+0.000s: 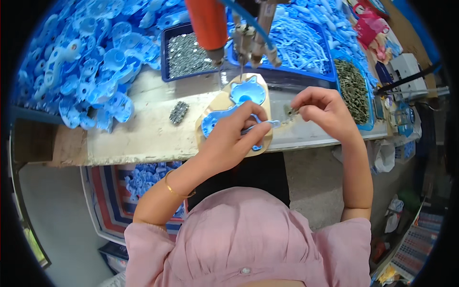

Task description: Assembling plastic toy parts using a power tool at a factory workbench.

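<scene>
My left hand (234,131) is closed on a thin light-blue plastic strip (273,124), whose looped end sticks out past the fingertips to the right. Beneath that hand lies a blue plastic shell (247,91) with a round hollow, set in a beige jig (219,101); the hand hides its middle. To the right, my right hand (325,112) pinches at a small, dull metal part (290,111), too blurred to make out fully. Over the jig's far end hang an orange power screwdriver (208,24) and a metal nozzle fitting (249,45) with a blue hose.
Blue shells (103,62) are heaped at left. Behind the jig stand a dark blue tray of small metal pieces (166,52) and one of blue strips (330,67). A blue basket of brass-coloured parts (366,119) is at right. A small metal pile (179,113) lies left of the jig.
</scene>
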